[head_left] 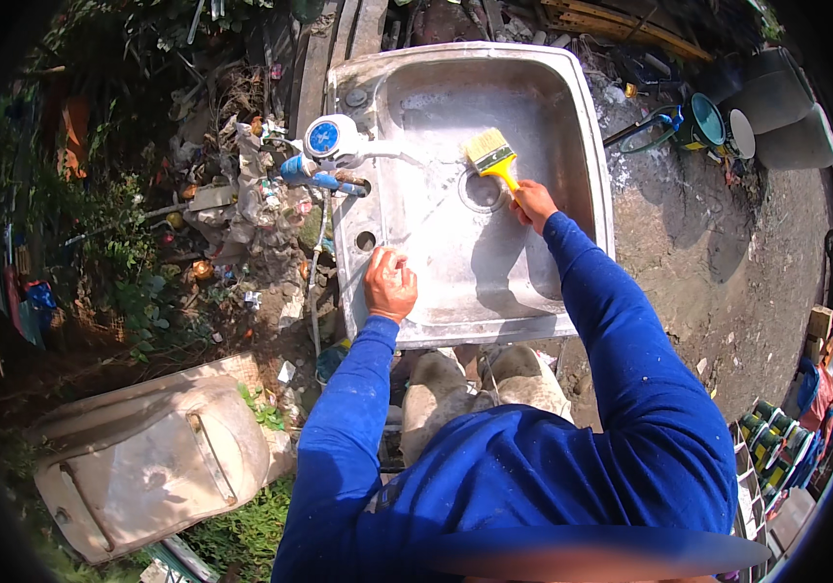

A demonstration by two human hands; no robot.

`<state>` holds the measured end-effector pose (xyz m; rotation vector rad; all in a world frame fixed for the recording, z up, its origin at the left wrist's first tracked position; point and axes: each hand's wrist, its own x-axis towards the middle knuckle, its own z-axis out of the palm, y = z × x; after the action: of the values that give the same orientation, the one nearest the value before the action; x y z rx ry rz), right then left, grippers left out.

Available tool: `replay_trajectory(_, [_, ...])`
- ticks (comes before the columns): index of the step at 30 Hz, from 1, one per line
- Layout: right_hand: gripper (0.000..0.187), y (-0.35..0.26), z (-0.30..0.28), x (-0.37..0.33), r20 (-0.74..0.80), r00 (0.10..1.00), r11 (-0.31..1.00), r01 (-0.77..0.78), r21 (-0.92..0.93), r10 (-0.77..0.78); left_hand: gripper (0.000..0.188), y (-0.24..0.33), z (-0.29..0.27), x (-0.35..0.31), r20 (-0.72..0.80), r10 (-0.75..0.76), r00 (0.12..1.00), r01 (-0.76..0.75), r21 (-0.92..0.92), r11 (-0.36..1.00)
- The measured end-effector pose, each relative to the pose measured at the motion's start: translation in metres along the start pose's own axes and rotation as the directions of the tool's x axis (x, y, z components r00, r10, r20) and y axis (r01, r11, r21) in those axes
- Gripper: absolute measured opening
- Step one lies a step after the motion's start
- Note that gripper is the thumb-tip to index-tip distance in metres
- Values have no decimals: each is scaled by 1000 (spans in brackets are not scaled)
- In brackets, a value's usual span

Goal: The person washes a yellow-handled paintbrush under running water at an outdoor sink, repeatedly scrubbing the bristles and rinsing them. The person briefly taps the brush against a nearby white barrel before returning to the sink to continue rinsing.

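Note:
A metal sink (436,209) lies in front of me, worn and whitish, with a round drain (482,192) in its basin. My right hand (534,205) grips the yellow handle of a wide paintbrush (490,153). Its pale bristles point away from me, over the basin beside the drain. Whether they touch the metal, I cannot tell. On the sink's left ledge, below a small round hole (366,240), rests my left hand (391,285) with its fingers curled; whatever may be inside them is hidden. A white tap (334,141) with a blue round face stands at the ledge's far left.
A blue pipe fitting (302,173) and a thin hose (319,233) run beside the sink's left edge. Rubble and litter (242,209) cover the ground there. An upturned pale basin (154,457) lies at lower left. Buckets (703,119) stand at far right, cans (771,437) at lower right.

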<state>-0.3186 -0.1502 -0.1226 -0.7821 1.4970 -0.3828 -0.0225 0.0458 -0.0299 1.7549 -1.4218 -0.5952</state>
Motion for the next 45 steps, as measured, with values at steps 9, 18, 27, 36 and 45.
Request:
replay_trajectory(9, [46,-8,30,-13,2,894,588,296,-753,-448,12,5,1,0,-17,4,1000,-3,28,1000])
replay_trajectory(18, [46,-54,37,-2,22,933,594,247,-766,-359,13,-5,8,-3,-25,-40,999,40,25,999])
replay_trajectory(27, [45,-46,36,28,-186,912,785,196,-587,-366,13,-7,8,-2,-29,-2,1000,3,48,999])
replay_trajectory(36, [41,-47,43,-9,-193,924,741,127,-659,-330,13,-6,9,-6,-24,-1,1000,2,34,999])
replay_trajectory(45, [37,-40,12,-15,-42,935,676,223,-702,-352,12,-10,10,-1,-25,124,992,-122,82,989])
